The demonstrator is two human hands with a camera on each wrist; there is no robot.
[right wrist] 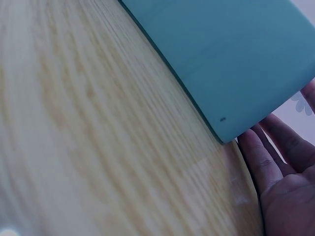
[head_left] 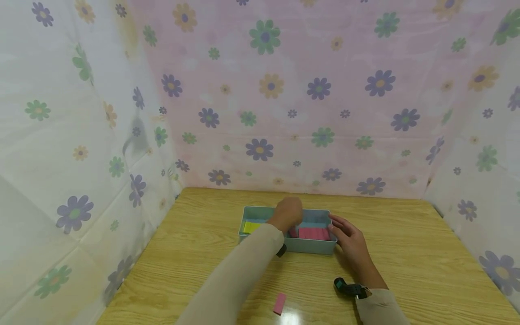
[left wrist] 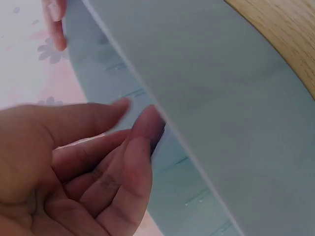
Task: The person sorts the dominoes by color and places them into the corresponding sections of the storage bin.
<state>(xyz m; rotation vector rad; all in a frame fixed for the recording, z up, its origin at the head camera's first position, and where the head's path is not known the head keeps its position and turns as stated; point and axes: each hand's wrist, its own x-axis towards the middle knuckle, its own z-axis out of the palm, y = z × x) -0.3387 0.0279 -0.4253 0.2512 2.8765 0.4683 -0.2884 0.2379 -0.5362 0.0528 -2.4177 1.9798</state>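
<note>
A light blue rectangular bin stands on the table with a row of pink rectangular pieces at its right and yellow pieces at its left. My left hand reaches over the front rim into the middle of it, beside one tilted pink piece. In the left wrist view the left fingers are bent, with fingertips partly hidden behind the bin's wall; the thumb stands apart from them. My right hand rests against the bin's right end, its fingers extended along the outside.
One loose pink piece lies on the wooden table in front of the bin. A flower-patterned curtain closes off the back and both sides. The left forearm crosses the bin's near side.
</note>
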